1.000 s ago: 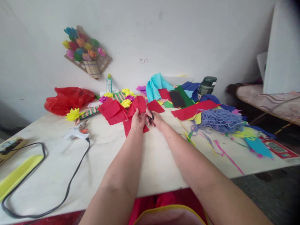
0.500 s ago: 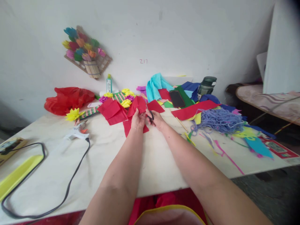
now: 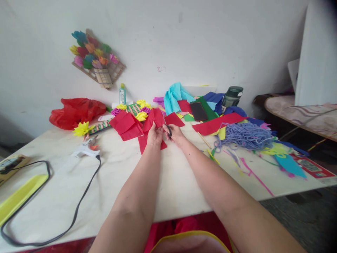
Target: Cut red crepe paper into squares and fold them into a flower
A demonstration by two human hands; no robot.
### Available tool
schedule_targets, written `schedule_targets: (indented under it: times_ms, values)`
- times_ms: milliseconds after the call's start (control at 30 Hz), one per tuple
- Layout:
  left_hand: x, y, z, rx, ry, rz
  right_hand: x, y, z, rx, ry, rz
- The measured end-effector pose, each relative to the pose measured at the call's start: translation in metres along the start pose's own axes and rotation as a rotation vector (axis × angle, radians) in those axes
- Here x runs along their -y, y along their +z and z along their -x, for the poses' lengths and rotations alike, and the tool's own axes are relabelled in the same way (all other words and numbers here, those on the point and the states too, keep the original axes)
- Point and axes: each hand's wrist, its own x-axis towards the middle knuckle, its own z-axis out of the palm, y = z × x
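Scissors (image 3: 170,131) in right hand (image 3: 176,134), fingers curled round dark handles, blades by right edge of red paper (image 3: 156,116); left hand (image 3: 155,136) pinching paper's near edge, most of it just beyond fingertips.

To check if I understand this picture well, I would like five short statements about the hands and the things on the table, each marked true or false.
1. The right hand holds scissors. True.
2. The left hand holds the phone. False: the left hand holds a red sheet; the phone lies farther back, to the right.
3. The bluish yarn lies to the left of both hands. False: the yarn lies to their right.
4. A white glue gun lies on the table, left of both hands. True.
5. The red plastic bag hangs on the wall. False: the bag lies on the table, toward its back left.
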Motion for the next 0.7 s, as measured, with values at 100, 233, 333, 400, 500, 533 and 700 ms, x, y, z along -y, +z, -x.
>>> schedule_targets:
  times_ms: [100, 233, 333, 400, 500, 533, 700]
  values:
    - [0.0002, -0.0007, 0.0002, 0.019, 0.0, 0.011, -0.0002, -0.0018, 0.0, 0.039, 0.013, -0.016]
    - [0.0005, -0.0015, 0.0003, 0.045, 0.0, 0.02, 0.0011, -0.0045, -0.0004, 0.062, 0.044, -0.026]
    - [0.0006, -0.0009, 0.001, 0.044, 0.0, 0.009, 0.0011, -0.0061, -0.0014, 0.074, 0.03, -0.026]
    - [0.001, -0.0002, 0.0016, 0.038, 0.019, -0.001, 0.0004, -0.0071, -0.0023, 0.073, 0.023, -0.027]
    - [0.002, 0.0, 0.0018, 0.061, 0.031, 0.009, -0.0009, -0.0083, -0.0038, 0.067, 0.022, -0.032]
    - [0.0024, -0.0002, 0.0016, 0.075, 0.026, 0.016, -0.0012, -0.0086, -0.0042, 0.066, 0.022, -0.033]
    - [0.0044, -0.0008, 0.0015, 0.102, -0.019, -0.009, -0.0021, -0.0089, -0.0058, 0.057, 0.022, -0.03]
